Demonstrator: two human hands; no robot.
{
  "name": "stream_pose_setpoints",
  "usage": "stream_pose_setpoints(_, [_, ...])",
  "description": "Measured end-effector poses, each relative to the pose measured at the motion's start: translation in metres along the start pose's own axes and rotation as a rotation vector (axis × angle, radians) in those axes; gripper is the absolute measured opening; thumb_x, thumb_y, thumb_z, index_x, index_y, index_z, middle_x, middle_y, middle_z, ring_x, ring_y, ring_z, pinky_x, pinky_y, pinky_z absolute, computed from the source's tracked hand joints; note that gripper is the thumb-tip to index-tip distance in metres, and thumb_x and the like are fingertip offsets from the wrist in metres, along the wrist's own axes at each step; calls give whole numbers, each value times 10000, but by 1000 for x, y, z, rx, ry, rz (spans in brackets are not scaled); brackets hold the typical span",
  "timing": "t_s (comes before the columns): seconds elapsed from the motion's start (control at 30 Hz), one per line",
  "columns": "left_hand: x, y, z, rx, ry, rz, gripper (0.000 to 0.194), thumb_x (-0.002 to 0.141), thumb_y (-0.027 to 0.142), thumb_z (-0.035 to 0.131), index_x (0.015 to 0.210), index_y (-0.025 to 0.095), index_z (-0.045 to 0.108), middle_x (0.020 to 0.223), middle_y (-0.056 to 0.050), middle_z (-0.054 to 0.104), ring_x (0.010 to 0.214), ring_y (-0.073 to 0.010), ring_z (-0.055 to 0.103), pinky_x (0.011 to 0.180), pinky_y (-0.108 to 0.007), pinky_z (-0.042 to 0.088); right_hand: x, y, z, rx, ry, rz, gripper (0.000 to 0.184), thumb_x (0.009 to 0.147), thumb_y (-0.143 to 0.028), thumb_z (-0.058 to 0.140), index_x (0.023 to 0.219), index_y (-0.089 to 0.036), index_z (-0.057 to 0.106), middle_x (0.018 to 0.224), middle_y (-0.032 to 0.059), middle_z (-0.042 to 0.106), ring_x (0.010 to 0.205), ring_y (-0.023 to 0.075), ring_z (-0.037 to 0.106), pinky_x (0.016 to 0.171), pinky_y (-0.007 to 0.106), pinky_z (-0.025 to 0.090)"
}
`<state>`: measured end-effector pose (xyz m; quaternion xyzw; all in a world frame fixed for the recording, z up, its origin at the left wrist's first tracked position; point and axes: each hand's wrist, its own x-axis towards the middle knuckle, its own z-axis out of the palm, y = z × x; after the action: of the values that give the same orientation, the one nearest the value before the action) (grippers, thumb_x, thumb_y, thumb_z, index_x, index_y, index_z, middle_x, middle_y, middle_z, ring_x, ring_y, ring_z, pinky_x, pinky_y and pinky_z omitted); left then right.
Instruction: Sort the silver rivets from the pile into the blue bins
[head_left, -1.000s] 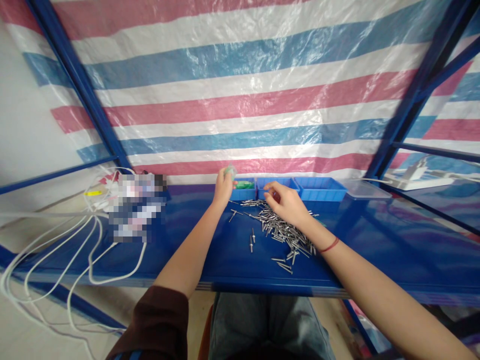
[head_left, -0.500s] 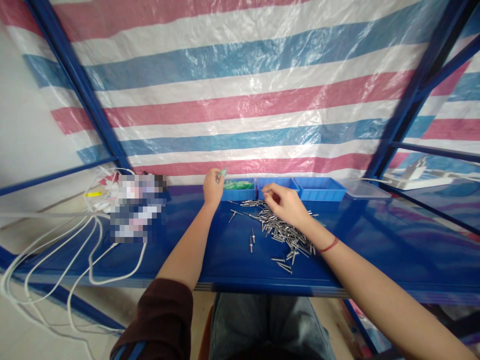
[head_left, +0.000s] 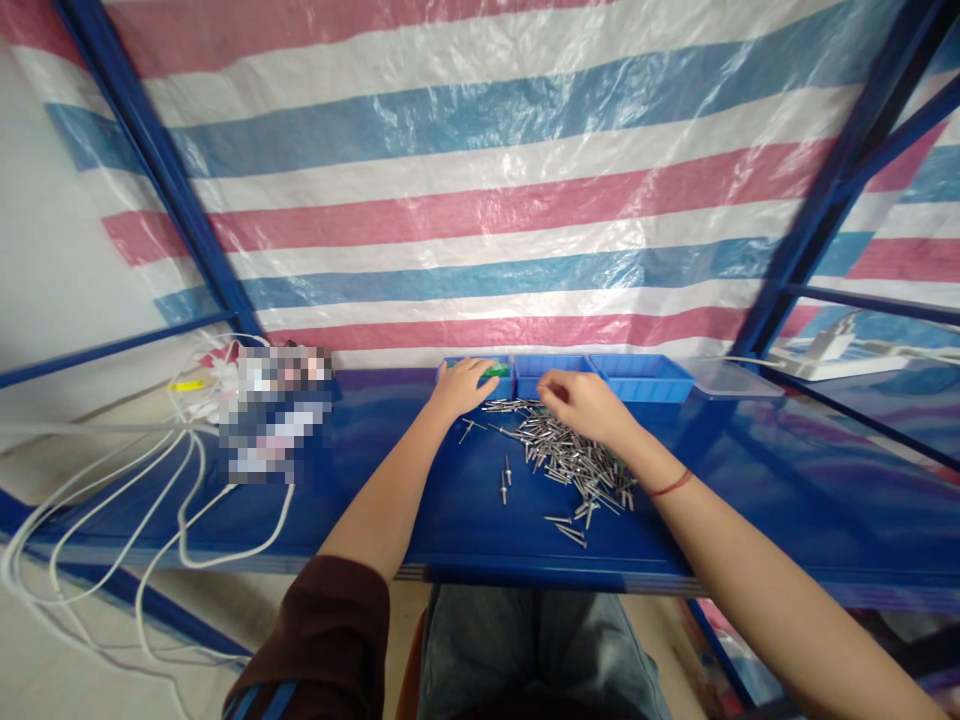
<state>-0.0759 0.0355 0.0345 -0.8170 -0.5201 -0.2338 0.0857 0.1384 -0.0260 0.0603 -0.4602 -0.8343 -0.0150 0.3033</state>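
My left hand (head_left: 463, 386) is over the left blue bin (head_left: 444, 362), its fingers spread and palm down, covering much of the bin. Green plastic packets (head_left: 495, 369) show beside its fingers inside that bin; nothing is visible in the hand. My right hand (head_left: 581, 402) hangs at the front of the middle blue bin (head_left: 540, 365), above the far part of a heap of blind rivets (head_left: 574, 455). Thumb and fingers there are pinched together, and whatever lies between them cannot be made out.
An open blue bin (head_left: 641, 378) stands at the right of the row, beside a clear plastic lid (head_left: 731, 378). A few loose rivets (head_left: 504, 480) lie left of the heap. White cables (head_left: 191, 490) loop over the table's left end. Blue posts (head_left: 161, 180) frame the striped sheet.
My left hand has come down and right onto the left bin and opened; the small greenish clear packet it held is gone from it. My right hand has shifted slightly right, still pinched.
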Motion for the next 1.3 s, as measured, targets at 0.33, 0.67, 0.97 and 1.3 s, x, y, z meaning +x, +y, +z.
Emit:
stream_pose_setpoints(0.33, [-2,27,-18,-173,116,230,271,881,292,404,1017,195,617,1027,-51,648,976,-164,577,905,-321,431,-2,48,-2,-267,-405,261,315,802,-371,494,995,-168,639,980,108,673,906,231,616,748,284,434])
stream_pose_setpoints(0.67, [-16,73,4,-299,-185,404,374,871,449,406,1074,213,615,1164,-54,604,1110,-174,526,982,-302,372,-1,50,-1,-263,-478,288,318,769,-277,494,1034,-158,624,1031,134,652,951,255,598,741,306,431])
stream_pose_setpoints(0.97, [-18,71,17,-246,-312,332,470,850,523,387,1204,246,524,1282,-67,524,1191,-215,472,1009,-352,339,-1,59,3,-271,-493,344,399,732,-262,507,1104,-137,580,994,142,652,892,257,613,717,305,434])
stream_pose_setpoints(1.3, [-19,75,11,-237,-299,326,363,845,454,425,1093,225,560,1157,-66,585,1067,-208,548,934,-345,404,-1,73,2,-259,-561,328,467,711,-82,466,1154,-136,604,1153,118,616,1042,236,579,861,278,425])
